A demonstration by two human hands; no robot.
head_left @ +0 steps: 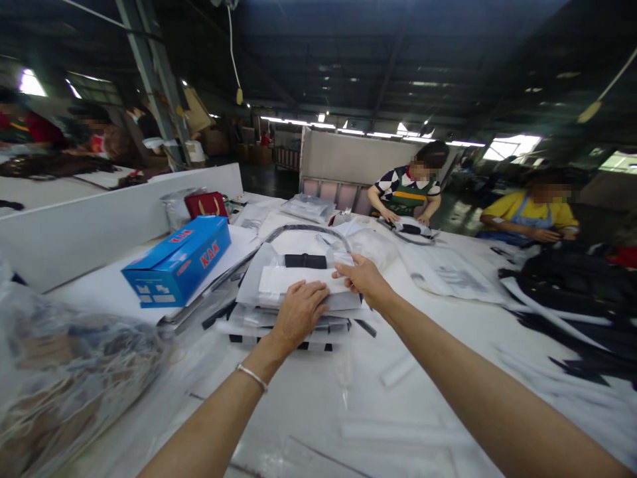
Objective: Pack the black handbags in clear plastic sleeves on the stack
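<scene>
A stack of flat clear-plastic packets (293,285) with white and black contents lies on the white table (448,345) in front of me. My left hand (297,313) presses flat on the near edge of the top packet, fingers stretched out. My right hand (362,277) rests on the packet's right edge, fingers curled over it and gripping it. A bracelet sits on my left wrist.
A blue KAM box (178,259) stands left of the stack. A bag of dark items (64,372) fills the near left. Two people (411,186) (532,212) work at the far side. Black pieces (577,292) lie at the right. A white partition (99,219) runs along the left.
</scene>
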